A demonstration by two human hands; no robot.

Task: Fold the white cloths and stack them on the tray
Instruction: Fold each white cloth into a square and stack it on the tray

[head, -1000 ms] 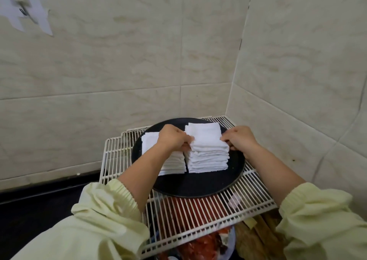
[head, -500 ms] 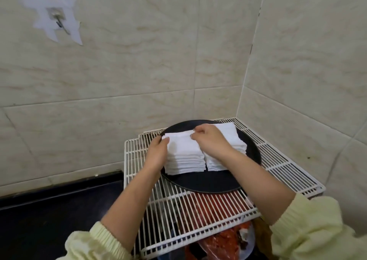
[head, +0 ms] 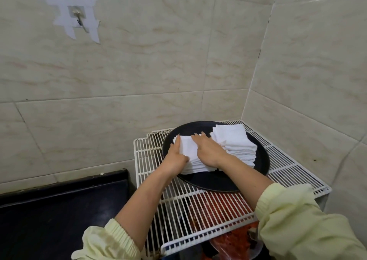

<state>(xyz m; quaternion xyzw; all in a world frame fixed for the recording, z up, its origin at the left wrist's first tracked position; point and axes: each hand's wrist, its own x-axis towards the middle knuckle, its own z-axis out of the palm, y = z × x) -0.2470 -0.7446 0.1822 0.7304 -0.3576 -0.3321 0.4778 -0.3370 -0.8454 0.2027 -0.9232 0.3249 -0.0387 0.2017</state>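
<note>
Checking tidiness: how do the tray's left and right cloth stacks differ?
The left stack has both hands on it, left hand against its side, right hand flat on top; the right stack has none. The right stack's layers look fanned, the left stack's more even. Both are folded white cloths on the black tray.

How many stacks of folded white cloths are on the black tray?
2. The left stack has the left hand against its side and the right hand flat on top. The right stack stands beside it on the tray, to its right. None seems hidden.
</note>
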